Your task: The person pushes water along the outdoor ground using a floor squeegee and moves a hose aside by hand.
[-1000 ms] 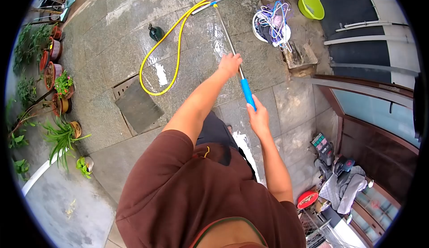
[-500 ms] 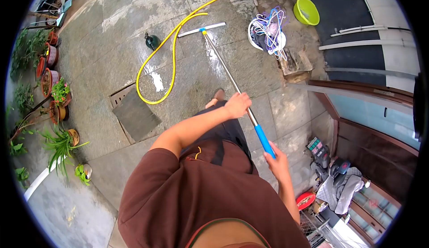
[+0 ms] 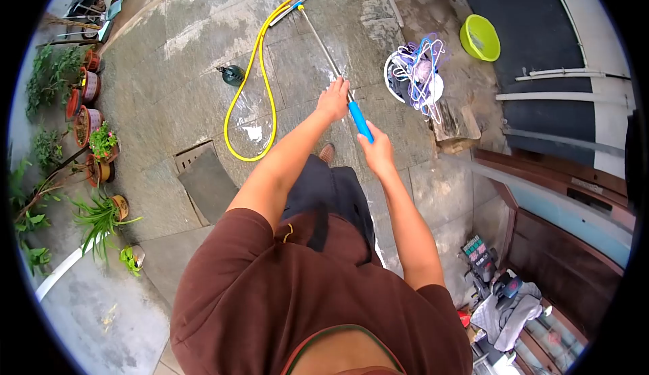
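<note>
From my end, this reads as a home courtyard: stone paving (image 3: pixel 152 98) underfoot, potted plants (image 3: pixel 103 142) well left of the left hand (image 3: pixel 333 100), a white bucket (image 3: pixel 438 90) of clothes hangers (image 3: pixel 424 81) ahead-right of the right hand (image 3: pixel 378 152).

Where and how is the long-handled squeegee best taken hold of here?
Probably best by the blue sleeve at the near end of the squeegee, approached from the person's side: it is thicker than the metal shaft and points back toward the body. The right hand has it there. The slim, straight shaft suits the left hand just beyond the sleeve.
</note>
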`<control>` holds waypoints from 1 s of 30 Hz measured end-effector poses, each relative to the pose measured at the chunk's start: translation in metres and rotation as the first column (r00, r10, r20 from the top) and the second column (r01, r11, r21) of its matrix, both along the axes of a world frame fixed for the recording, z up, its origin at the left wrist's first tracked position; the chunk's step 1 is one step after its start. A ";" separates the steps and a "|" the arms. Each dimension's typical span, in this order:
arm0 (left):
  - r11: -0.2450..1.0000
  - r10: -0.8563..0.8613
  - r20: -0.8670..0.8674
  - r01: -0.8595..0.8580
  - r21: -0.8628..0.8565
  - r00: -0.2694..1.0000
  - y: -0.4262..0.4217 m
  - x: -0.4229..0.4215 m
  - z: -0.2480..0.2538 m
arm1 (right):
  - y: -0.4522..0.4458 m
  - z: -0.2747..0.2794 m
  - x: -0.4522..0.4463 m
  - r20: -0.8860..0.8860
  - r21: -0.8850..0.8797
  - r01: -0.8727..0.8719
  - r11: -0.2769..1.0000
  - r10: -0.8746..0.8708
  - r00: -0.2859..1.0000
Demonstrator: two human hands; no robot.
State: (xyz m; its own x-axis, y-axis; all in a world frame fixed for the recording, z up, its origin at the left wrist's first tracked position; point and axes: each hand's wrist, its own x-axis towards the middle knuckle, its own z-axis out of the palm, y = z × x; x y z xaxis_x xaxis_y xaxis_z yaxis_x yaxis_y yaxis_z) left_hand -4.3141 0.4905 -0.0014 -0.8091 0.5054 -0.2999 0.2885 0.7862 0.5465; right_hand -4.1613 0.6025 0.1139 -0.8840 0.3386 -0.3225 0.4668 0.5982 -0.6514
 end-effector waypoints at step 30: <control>0.965 -0.252 -0.285 0.261 -0.009 0.925 -0.076 -0.102 -0.024 | -0.070 0.067 -0.077 0.217 0.080 -0.173 0.982 0.152 0.964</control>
